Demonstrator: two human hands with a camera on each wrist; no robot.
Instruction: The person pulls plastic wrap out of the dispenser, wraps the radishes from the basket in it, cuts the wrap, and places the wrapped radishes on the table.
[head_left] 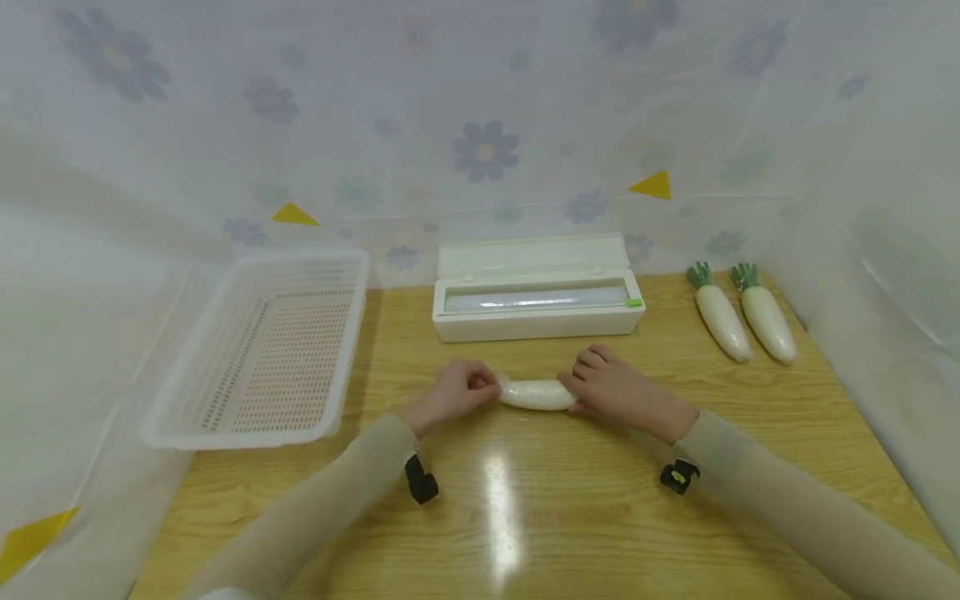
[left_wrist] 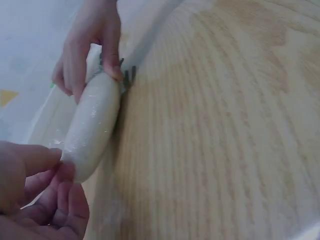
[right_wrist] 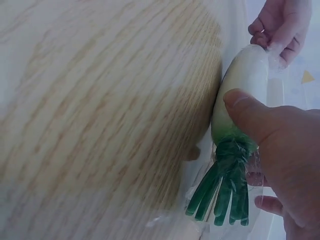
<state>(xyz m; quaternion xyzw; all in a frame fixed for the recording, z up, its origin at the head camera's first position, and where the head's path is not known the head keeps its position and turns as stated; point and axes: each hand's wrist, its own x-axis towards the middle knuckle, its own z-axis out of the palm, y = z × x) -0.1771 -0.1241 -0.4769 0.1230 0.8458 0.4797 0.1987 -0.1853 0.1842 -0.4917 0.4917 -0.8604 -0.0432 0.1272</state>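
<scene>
A white radish [head_left: 536,395] with green stalks lies crosswise on the wooden table between both hands, a thin clear film around it. My left hand [head_left: 459,392] pinches the film at the radish's narrow tip, thumb against fingers, as the left wrist view shows. Around the leafy end, my right hand [head_left: 613,390] grips the radish [right_wrist: 242,95], thumb on its near side and fingers behind. The green stalks [right_wrist: 225,187] stick out past that hand, with loose film about them; in the head view the hand hides them.
Behind the hands stands a white box [head_left: 536,325] with its lid raised and a roll of cling film [head_left: 536,298] inside. A white plastic basket [head_left: 341,367] is at the left. Two more radishes [head_left: 723,323] lie at the far right. Patterned sheeting [head_left: 420,150] walls the table.
</scene>
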